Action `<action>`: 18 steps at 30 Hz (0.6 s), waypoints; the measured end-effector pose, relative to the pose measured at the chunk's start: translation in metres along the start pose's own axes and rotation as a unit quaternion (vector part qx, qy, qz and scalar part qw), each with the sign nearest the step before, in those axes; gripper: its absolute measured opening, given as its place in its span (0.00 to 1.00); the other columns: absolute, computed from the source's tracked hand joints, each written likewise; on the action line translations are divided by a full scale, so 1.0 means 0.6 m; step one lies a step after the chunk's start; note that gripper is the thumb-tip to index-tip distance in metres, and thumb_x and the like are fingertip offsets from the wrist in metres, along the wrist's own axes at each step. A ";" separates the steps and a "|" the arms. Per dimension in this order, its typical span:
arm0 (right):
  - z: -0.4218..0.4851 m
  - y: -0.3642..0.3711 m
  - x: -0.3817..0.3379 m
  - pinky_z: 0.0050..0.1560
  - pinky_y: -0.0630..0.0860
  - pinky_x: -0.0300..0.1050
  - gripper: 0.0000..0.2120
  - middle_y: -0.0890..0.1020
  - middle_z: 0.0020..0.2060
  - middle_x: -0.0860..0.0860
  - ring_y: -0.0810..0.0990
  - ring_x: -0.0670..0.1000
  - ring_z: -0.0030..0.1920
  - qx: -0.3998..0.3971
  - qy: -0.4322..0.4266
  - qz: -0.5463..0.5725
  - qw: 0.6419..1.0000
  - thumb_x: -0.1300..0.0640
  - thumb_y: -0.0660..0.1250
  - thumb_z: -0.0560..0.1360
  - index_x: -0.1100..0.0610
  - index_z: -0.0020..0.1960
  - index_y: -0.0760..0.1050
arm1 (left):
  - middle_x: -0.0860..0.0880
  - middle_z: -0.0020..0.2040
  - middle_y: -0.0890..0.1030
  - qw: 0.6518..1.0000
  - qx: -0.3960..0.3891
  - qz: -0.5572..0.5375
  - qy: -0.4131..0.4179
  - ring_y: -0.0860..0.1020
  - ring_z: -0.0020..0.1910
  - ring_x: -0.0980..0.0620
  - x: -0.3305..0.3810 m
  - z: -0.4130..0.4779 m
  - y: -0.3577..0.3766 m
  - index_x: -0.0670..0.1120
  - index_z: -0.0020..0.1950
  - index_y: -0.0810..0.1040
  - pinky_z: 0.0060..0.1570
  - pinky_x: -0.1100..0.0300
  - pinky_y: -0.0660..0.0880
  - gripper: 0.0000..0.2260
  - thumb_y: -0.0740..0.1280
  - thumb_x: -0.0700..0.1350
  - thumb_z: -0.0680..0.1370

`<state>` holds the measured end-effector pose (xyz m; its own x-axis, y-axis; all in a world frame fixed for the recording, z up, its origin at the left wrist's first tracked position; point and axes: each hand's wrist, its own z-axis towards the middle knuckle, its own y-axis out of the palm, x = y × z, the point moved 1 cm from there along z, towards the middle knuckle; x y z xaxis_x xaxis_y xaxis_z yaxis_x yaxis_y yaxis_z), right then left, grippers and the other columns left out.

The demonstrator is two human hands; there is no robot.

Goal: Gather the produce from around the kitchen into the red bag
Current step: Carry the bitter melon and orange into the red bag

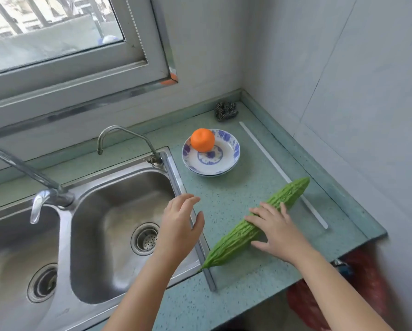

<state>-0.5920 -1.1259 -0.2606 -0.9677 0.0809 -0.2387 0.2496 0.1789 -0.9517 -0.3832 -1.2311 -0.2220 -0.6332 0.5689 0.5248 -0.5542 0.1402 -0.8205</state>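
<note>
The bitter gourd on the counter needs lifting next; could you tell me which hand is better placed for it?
The right hand. Its fingers already lie across the middle of the bitter gourd, though not yet closed around it. The left hand hovers open over the sink's edge, apart from the gourd.
</note>
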 end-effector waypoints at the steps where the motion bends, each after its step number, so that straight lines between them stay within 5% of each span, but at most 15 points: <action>1: 0.007 0.001 0.003 0.69 0.38 0.61 0.29 0.60 0.72 0.45 0.48 0.47 0.73 -0.007 -0.005 -0.004 1.000 0.44 0.64 0.73 0.46 0.71 0.59 | 0.43 0.53 0.79 1.000 0.001 -0.003 -0.007 0.76 0.53 0.43 -0.002 0.006 0.001 0.39 0.54 0.78 0.54 0.56 0.68 0.14 0.63 0.45 0.73; 8: 0.058 -0.008 0.009 0.70 0.40 0.61 0.28 0.70 0.62 0.49 0.62 0.49 0.67 -0.015 -0.033 0.008 0.999 0.44 0.67 0.70 0.48 0.67 0.66 | 0.44 0.52 0.79 1.000 -0.009 -0.013 -0.010 0.76 0.52 0.43 -0.014 0.053 0.014 0.39 0.55 0.77 0.52 0.56 0.69 0.14 0.64 0.43 0.71; 11: 0.080 0.000 0.019 0.65 0.61 0.58 0.27 0.76 0.52 0.52 0.72 0.55 0.56 0.008 -0.061 0.023 0.998 0.44 0.72 0.65 0.48 0.63 0.72 | 0.44 0.53 0.78 1.000 -0.005 -0.017 -0.019 0.76 0.53 0.44 -0.024 0.071 0.014 0.39 0.55 0.77 0.52 0.57 0.68 0.14 0.64 0.43 0.72; 18: 0.121 -0.034 0.019 0.49 0.65 0.40 0.28 0.69 0.49 0.46 0.68 0.45 0.51 -0.029 -0.012 0.077 0.997 0.40 0.67 0.69 0.45 0.66 0.66 | 0.45 0.55 0.78 0.999 0.018 -0.028 -0.026 0.73 0.56 0.46 -0.062 0.132 0.010 0.40 0.57 0.77 0.55 0.59 0.65 0.13 0.67 0.39 0.73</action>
<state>-0.6104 -1.1999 -0.2578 -0.9180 0.0882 -0.3867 0.3966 0.2223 -0.8907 -0.4057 -1.3154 -0.2284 -0.6278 0.5175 0.5814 -0.6081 0.1402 -0.7814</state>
